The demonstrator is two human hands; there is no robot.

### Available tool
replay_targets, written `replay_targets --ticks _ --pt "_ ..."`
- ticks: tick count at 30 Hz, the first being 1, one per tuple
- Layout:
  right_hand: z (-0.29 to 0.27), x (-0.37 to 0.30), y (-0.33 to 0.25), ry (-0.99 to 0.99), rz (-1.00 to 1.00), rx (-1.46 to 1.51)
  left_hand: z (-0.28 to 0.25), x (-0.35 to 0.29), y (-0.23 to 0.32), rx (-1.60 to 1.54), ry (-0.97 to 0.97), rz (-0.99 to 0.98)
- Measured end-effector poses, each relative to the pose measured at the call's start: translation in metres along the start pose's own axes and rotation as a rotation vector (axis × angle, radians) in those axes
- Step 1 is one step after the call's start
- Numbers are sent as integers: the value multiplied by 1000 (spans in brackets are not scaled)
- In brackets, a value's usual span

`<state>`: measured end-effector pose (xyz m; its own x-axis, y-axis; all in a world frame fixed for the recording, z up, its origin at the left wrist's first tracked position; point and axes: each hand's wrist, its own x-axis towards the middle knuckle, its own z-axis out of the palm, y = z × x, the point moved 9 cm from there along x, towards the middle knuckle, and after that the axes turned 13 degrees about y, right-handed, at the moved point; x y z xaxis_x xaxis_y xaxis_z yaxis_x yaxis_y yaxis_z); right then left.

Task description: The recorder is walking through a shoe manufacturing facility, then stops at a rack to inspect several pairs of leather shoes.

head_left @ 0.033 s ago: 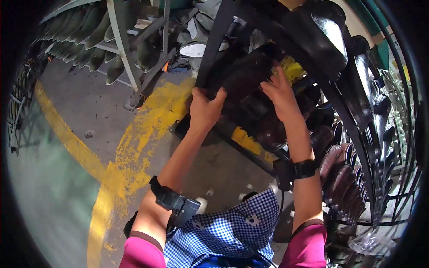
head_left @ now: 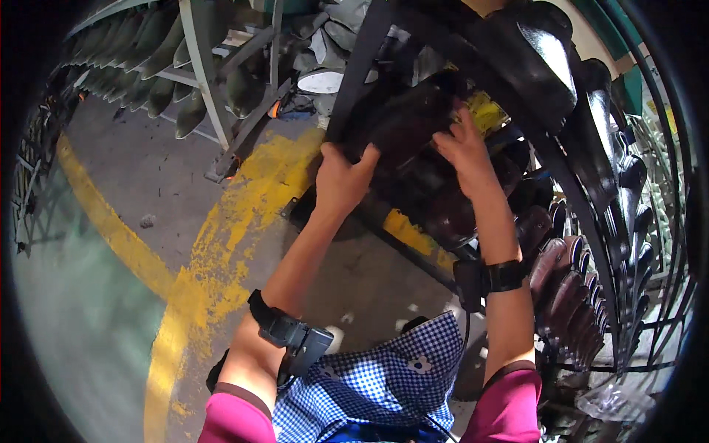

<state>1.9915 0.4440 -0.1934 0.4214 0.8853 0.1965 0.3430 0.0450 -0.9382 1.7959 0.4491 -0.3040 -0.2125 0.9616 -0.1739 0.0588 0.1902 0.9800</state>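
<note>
In the shadow inside a dark metal rack (head_left: 353,81), a dark brown boot-like piece (head_left: 406,125) lies between my two hands. My left hand (head_left: 346,176) grips its near left end, with the thumb standing up along its side and the other fingers hidden beneath. My right hand (head_left: 465,151) is at its right end, the fingers bent against it and partly lost in the dark. Below the piece, more dark brown, glossy footwear (head_left: 450,220) sits on the rack.
Shiny black boots (head_left: 543,63) hang close on the right, above rows of reddish-brown shoes (head_left: 565,295). To the left stands a grey metal rack (head_left: 203,81) of olive boots (head_left: 161,96). Worn yellow lines (head_left: 188,295) mark the floor. A clear plastic bag (head_left: 614,402) lies lower right.
Both hands have shifted very slightly to the right; the hold on the dark piece looks the same.
</note>
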Motion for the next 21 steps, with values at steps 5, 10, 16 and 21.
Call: replay_targets --ticks 5,10,16,21 --pt "-19 13 -30 141 -429 -450 -23 -40 66 394 353 544" --pt "37 9 -63 -105 -476 -831 -6 -63 79 470 276 937" --pt "57 45 -39 -171 -642 -1199 22 -66 75 539 288 1026" --pt "72 50 -27 -99 -556 -1020 14 -56 75 469 338 1031"
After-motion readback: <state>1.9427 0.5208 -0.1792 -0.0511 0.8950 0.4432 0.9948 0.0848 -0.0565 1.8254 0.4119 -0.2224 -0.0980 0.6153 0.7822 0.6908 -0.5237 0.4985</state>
